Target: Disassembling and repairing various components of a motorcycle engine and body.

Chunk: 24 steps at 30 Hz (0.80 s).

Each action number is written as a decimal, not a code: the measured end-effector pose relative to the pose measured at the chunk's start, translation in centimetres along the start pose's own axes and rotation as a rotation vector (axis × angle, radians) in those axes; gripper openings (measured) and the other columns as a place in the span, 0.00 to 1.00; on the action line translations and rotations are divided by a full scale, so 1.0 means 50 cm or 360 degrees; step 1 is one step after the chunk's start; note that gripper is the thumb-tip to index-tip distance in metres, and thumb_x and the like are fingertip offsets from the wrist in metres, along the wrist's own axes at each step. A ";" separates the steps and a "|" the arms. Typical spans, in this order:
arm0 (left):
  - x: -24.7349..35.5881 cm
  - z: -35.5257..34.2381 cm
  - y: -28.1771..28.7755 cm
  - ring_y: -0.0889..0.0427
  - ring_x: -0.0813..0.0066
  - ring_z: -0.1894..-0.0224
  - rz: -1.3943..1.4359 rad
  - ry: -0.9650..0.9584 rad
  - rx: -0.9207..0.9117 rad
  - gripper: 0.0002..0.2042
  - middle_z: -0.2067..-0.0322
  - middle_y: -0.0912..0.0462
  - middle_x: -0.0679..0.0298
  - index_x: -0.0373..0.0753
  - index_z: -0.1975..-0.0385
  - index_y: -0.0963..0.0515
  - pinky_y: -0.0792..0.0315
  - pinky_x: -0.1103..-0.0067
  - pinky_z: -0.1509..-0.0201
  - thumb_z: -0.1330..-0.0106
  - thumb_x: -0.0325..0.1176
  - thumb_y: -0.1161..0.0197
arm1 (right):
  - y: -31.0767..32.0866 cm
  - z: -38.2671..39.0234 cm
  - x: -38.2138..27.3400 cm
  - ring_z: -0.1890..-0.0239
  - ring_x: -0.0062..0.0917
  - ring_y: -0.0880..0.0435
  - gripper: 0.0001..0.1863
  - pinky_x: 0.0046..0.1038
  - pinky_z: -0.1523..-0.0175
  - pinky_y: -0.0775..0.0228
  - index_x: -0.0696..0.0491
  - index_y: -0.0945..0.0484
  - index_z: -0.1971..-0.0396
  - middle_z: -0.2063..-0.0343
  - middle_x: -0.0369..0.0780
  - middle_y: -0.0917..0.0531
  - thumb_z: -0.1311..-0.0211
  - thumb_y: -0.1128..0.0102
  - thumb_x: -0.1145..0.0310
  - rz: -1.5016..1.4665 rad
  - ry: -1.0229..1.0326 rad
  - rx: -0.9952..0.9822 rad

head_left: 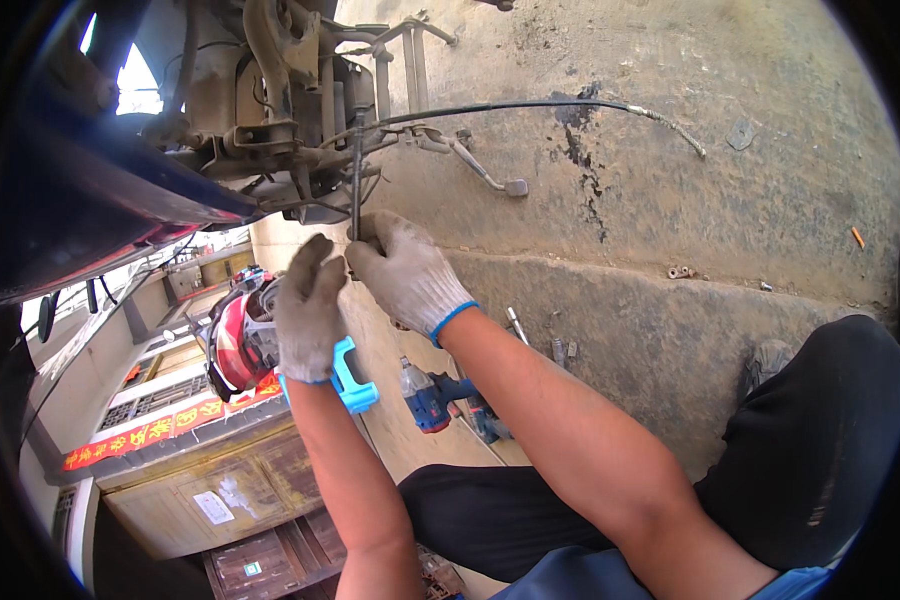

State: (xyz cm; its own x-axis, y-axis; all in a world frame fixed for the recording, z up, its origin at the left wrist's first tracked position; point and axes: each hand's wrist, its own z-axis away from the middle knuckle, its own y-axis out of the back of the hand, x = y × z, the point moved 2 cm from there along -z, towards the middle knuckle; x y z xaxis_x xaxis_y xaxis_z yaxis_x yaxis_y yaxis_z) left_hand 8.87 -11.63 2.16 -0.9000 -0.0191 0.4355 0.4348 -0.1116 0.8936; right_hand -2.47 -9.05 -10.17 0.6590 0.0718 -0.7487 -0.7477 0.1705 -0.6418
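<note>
My right hand (400, 265), in a grey knit glove with blue cuff, is closed on a dark vertical rod (358, 170) hanging from the dirty metal undercarriage (280, 120) of a vehicle with dark blue bodywork (110, 200). My left hand (310, 310), gloved alike, is just left of it, fingers bent but apart, with nothing visible in them. A black cable (510, 104) with a braided end arches rightward from the metalwork. A pedal lever (488, 170) projects below it. A blue cordless driver (428, 402) and a light blue plastic object (353, 375) lie below my hands.
A concrete step (620, 310) crosses the right, with small metal parts (680, 273) and loose sockets (560, 350) on it. A red-and-white motorbike (232, 345) is partly hidden behind my left arm. A building with wooden doors (180, 500) and red banners (145, 437) stands beyond.
</note>
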 end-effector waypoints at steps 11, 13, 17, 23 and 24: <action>-0.035 0.015 -0.017 0.12 0.72 0.56 0.0680 0.0049 0.0253 0.20 0.50 0.12 0.56 0.26 0.38 0.22 0.16 0.75 0.52 0.17 0.37 0.42 | -0.017 -0.081 -0.052 0.41 0.59 0.18 0.23 0.49 0.33 0.27 0.58 0.17 0.51 0.49 0.63 0.15 0.34 0.45 0.56 0.0384 -0.0026 -0.0184; -0.036 0.024 -0.033 0.12 0.72 0.55 0.0560 0.0017 0.0145 0.19 0.52 0.12 0.56 0.25 0.38 0.21 0.16 0.75 0.52 0.18 0.36 0.42 | -0.008 -0.088 -0.053 0.40 0.58 0.19 0.24 0.49 0.32 0.28 0.59 0.17 0.50 0.47 0.63 0.16 0.34 0.47 0.55 0.0494 0.0033 -0.0218; -0.029 0.024 -0.064 0.12 0.75 0.60 0.0459 -0.0043 0.0123 0.20 0.58 0.11 0.61 0.27 0.42 0.18 0.17 0.77 0.53 0.19 0.41 0.38 | -0.001 -0.085 -0.054 0.42 0.56 0.16 0.25 0.47 0.35 0.26 0.60 0.17 0.50 0.49 0.62 0.15 0.34 0.45 0.55 0.0518 0.0046 -0.0192; -0.013 0.008 -0.073 0.13 0.77 0.66 0.0458 0.0110 0.0221 0.19 0.63 0.11 0.61 0.28 0.46 0.17 0.18 0.79 0.61 0.21 0.41 0.37 | -0.001 -0.087 -0.063 0.40 0.57 0.18 0.23 0.49 0.32 0.28 0.61 0.17 0.51 0.48 0.63 0.16 0.32 0.47 0.57 0.0535 0.0090 -0.0189; -0.010 0.008 -0.075 0.13 0.77 0.66 0.0466 0.0090 0.0211 0.19 0.63 0.11 0.61 0.28 0.46 0.17 0.18 0.79 0.61 0.21 0.41 0.37 | -0.001 -0.089 -0.064 0.40 0.57 0.18 0.23 0.49 0.32 0.28 0.61 0.17 0.51 0.48 0.63 0.16 0.32 0.47 0.57 0.0579 0.0115 -0.0179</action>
State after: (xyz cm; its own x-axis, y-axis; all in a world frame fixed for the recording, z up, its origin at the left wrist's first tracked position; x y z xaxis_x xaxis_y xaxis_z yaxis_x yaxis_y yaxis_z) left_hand 7.71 -10.81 -1.35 -0.7346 -0.0869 0.6729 0.6725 0.0372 0.7391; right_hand -4.90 -13.67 -8.50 0.3447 0.0373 -0.9380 -0.9384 0.0374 -0.3434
